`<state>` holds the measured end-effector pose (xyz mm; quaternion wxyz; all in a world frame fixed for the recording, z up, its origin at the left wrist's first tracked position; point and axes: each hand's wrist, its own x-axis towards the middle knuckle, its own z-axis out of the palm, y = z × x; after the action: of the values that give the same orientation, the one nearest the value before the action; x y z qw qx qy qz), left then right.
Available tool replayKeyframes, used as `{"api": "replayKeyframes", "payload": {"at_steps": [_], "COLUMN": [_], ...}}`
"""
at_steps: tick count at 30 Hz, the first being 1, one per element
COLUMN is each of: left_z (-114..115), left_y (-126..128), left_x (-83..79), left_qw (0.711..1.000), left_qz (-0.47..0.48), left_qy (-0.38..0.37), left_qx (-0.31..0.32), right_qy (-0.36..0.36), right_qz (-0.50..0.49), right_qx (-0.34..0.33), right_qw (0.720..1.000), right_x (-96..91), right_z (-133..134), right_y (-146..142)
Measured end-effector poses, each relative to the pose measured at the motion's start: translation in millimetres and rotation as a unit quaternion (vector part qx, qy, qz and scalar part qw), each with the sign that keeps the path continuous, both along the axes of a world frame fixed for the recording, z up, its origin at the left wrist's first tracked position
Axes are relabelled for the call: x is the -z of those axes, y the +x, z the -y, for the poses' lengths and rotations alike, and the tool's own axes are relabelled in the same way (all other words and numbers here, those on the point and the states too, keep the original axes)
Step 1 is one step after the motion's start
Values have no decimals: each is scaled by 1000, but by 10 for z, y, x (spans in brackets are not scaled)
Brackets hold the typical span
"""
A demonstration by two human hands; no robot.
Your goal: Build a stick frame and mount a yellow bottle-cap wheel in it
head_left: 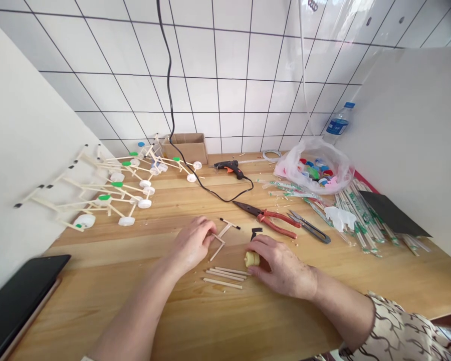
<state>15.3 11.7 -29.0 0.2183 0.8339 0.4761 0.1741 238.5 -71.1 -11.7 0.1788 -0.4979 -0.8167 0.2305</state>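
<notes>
My left hand is closed, thumb and fingers pinching a small frame of thin wooden sticks. One crosspiece of that frame has black tips, and part of it is hidden by my fingers. My right hand is wrapped around a small pale-yellow grooved cylinder at the table surface; its far side is covered by my palm. Just beyond those fingers lie small black pieces. Several loose wooden sticks lie between my hands, nearer to me.
Stick models with white wheels stand at left, before a cardboard box. Behind my hands lie a glue gun, red-handled pliers and snips. A plastic bag of caps, wrapped sticks and a bottle are right. A phone rests left.
</notes>
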Motion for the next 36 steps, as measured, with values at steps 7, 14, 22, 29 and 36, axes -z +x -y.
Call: {"api": "replayKeyframes", "payload": {"at_steps": [7,14,22,29,36], "left_z": [4,12,315,457,487], "left_y": [-6,-7,215,414,484], "left_x": [-5,-17,-215,-159,-90], "left_qw": [1000,999,996,992,988], "left_qz": [3,41,86,78,65], "left_qy": [-1,-5,-21,-43,-62], "left_qx": [-1,-23,22,88,124], "right_qy": [-7,-29,-33,-30,-38], "right_qz": [-1,2,22,43,37], "right_qx": [-9,-24,20,43,36], "right_qw": [1000,999,999,998,998], "right_x": [-13,-50,-127,-36,-15], "right_z": [-4,-13,-25,-54,-48], "right_y": [42,76,120,114,79]}}
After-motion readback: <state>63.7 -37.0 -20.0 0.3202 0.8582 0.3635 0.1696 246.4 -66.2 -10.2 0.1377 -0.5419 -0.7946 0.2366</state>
